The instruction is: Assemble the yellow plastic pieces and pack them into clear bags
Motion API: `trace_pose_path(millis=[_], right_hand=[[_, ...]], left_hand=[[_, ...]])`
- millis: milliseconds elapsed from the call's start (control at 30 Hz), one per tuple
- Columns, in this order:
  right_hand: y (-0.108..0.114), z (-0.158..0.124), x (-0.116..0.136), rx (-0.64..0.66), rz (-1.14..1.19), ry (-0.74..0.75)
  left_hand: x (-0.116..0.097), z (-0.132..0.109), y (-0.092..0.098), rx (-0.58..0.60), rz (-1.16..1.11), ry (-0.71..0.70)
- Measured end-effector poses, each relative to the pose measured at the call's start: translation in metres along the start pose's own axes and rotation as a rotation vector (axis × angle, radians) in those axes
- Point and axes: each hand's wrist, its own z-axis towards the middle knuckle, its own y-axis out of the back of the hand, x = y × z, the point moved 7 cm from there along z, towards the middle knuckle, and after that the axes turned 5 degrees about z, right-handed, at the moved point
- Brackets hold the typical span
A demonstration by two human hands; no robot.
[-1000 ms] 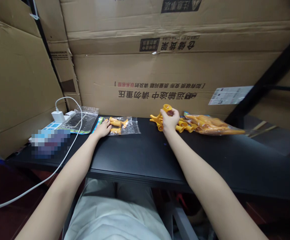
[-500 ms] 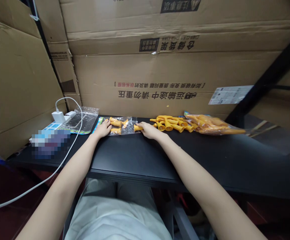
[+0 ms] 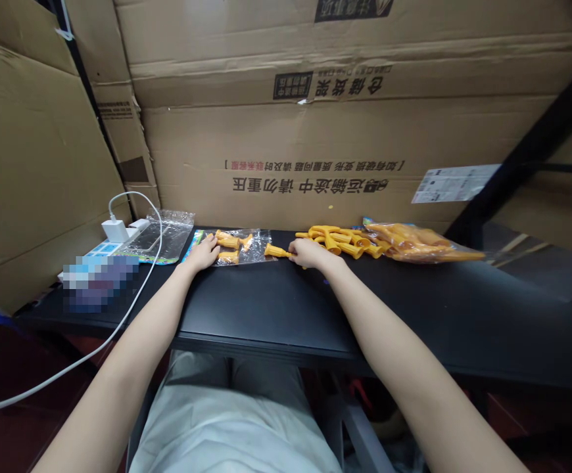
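Note:
A clear plastic bag (image 3: 259,248) lies on the black table (image 3: 266,309), with several yellow pieces (image 3: 229,243) in or on it. My left hand (image 3: 204,253) rests on the bag's left end, fingers apart, beside those pieces. At the bag's right edge is a yellow horn-shaped piece (image 3: 277,251). The closed fingers of my right hand (image 3: 310,253) are around that piece's narrow right end. Just right of my right hand lies a pile of loose yellow pieces (image 3: 350,242).
A filled bag of yellow pieces (image 3: 414,243) lies at the right. On the left are a flat clear package (image 3: 160,240), a white charger (image 3: 115,230) and its cable (image 3: 141,295). Cardboard (image 3: 286,138) stands behind the table.
My right hand has moved right, from the wide part of the yellow piece toward its narrow end, uncovering more of it. My left hand has stayed in place.

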Motion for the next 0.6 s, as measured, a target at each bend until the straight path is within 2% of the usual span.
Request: trace_pose_path(millis=[133,267,467,600], right_hand=[[0.009,0.0,-0.001,-0.095,0.035,0.028],[0.016,-0.001,0.01,-0.186,0.121,0.131],[0.017,-0.002,0.035,-0.248,0.316,0.351],[0.012,-0.002,0.044,-0.258,0.461,0.385]], left_hand=[[-0.001,-0.001,0.0,0.011,-0.006,0.011],[-0.003,-0.002,0.001,0.015,-0.023,0.004],[-0.007,0.0,-0.002,0.023,-0.065,-0.063],[-0.012,0.001,-0.004,0.024,-0.093,-0.11]])
